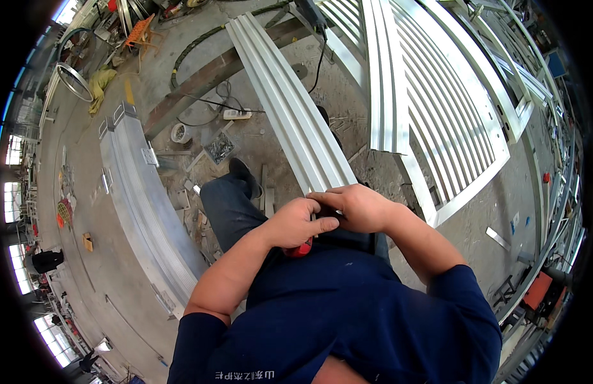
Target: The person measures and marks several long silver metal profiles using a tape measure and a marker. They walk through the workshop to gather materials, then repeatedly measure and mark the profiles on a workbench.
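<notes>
A blue shirt (335,301) is filling the foreground. By the near edge of the metal panel (287,105), the left hand (296,223) is holding a red tool (299,248); the right hand (362,208) is curling, its grip unclear.

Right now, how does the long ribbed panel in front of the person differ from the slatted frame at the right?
The ribbed panel is narrow; the slatted frame is clearly wider. The panel has a continuous ribbed face, while the frame has separate bars with gaps. The panel's near end is beside the right hand; the frame lies farther right. Both look like silvery metal.
</notes>
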Demonstrator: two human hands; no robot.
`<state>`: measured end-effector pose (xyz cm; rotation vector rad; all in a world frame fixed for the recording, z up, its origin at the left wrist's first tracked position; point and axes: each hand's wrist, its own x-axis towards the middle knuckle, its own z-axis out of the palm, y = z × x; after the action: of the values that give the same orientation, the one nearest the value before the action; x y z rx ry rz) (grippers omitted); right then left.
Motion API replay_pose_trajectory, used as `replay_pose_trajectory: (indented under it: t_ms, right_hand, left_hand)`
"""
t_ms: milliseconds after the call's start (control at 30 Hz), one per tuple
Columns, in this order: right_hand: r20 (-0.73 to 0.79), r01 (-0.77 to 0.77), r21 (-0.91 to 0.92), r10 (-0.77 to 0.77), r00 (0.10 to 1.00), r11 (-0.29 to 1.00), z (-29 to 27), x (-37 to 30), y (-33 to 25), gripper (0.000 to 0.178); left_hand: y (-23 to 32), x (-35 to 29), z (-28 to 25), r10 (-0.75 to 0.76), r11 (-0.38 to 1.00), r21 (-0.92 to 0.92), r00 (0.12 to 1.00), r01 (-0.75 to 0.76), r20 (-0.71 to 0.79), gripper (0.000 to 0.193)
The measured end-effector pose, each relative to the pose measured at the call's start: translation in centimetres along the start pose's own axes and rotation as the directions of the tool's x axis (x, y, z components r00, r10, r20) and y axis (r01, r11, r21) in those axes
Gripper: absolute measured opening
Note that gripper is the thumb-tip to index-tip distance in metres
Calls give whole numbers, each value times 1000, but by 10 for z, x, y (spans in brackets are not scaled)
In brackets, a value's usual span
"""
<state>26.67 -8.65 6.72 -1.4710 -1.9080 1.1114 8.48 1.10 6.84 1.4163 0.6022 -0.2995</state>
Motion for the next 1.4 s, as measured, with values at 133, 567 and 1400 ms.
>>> replay_pose_trajectory:
  t_ms: [133,567,1400]
  right_hand:
    - [70,-28,-15,29,997,999,2,-12,0,48]
    - [-355,-280,221,345,869,934,17,-45,24,14]
    - [-559,-375,526,643,524,763,35,-42,82,18]
  left_hand:
    - [3,4,11,-16,994,113,990,0,138,38]
    - [-28,2,13,175,983,78,976,-166,-131,67]
    - [-48,20,-16,-110,931,332,984,152,-141,36]
